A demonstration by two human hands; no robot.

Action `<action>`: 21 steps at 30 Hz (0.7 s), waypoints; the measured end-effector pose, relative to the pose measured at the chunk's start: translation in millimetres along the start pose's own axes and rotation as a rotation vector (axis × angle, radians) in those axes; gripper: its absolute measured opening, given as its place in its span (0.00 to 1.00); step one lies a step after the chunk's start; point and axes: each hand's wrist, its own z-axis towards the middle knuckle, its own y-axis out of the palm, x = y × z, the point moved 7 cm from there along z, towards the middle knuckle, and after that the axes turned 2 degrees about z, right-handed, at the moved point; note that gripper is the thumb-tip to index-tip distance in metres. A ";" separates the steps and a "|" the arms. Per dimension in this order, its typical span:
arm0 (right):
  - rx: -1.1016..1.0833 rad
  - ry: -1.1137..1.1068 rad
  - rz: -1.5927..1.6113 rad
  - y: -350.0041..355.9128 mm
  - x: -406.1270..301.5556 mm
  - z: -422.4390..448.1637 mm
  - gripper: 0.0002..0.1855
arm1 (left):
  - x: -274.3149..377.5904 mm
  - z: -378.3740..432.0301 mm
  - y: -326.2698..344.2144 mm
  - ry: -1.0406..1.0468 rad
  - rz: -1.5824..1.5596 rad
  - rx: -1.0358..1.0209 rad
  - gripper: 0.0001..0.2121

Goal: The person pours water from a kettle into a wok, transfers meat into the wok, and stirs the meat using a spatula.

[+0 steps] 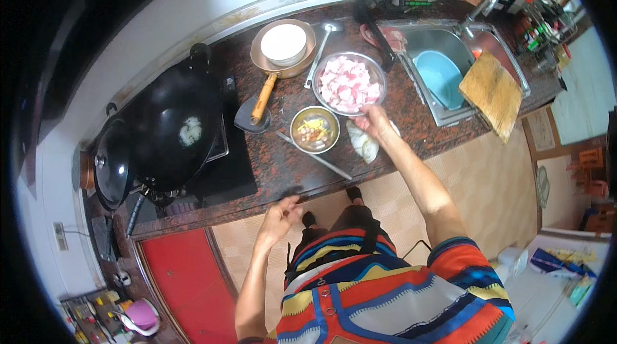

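Observation:
My right hand (375,125) grips the near rim of a metal bowl (384,85) filled with cut pieces of raw pale pink meat (348,84). A crumpled whitish cloth (362,145) lies beside that hand, partly hidden by it. My left hand (282,218) is empty, its fingers loosely bent and apart, at the counter's front edge. Between the hands stands a smaller metal bowl (293,140) with yellow strips and small pale pieces, like ginger and garlic. A wok spatula (332,167) rests on the counter, its handle passing by the small bowl.
On the left, a black wok (159,98) with a whitish patch inside sits on the stove, beside a lid (115,170). A wooden-handled pan (255,57) carries a white bowl (283,43); a ladle (318,57) lies near. A cutting board (494,93) overhangs the sink (409,38), which holds a blue basin (439,76).

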 end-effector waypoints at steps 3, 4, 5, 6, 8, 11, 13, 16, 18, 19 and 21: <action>0.092 -0.039 -0.049 3.5 -20.6 -3.5 0.14 | 45.6 39.4 17.7 -0.001 -0.208 0.021 0.18; 0.065 0.005 -0.076 9.2 -33.2 -9.0 0.14 | 62.1 51.2 23.1 -0.022 -0.286 0.035 0.17; 0.043 0.045 -0.102 9.2 -43.6 -11.8 0.13 | 80.1 62.9 27.2 -0.019 -0.293 0.040 0.17; 0.024 0.072 -0.140 2.2 -53.5 -9.4 0.13 | 89.7 76.1 33.0 0.013 -0.337 0.033 0.17; 0.011 0.059 -0.185 15.5 -74.0 -28.8 0.12 | 104.3 94.4 36.7 0.025 -0.480 0.081 0.18; -0.111 0.056 -0.327 30.7 -103.3 -68.6 0.10 | 114.8 111.3 38.2 -0.037 -0.669 0.107 0.25; -0.228 0.088 -0.441 39.9 -113.1 -87.5 0.12 | 134.0 110.4 36.9 -0.016 -0.931 0.133 0.32; -0.364 0.122 -0.523 54.5 -116.3 -119.1 0.13 | 149.1 105.4 38.3 0.060 -1.083 0.055 0.30; -0.392 0.174 -0.583 69.3 -105.1 -141.6 0.14 | 135.2 97.2 43.5 -0.056 -1.173 0.077 0.27; -0.386 0.190 -0.627 72.5 -99.9 -148.0 0.15 | 146.3 80.0 36.5 -0.020 -1.209 0.152 0.25; -0.507 0.229 -0.609 86.8 -82.3 -164.7 0.15 | 132.0 53.0 20.2 0.032 -1.236 0.271 0.25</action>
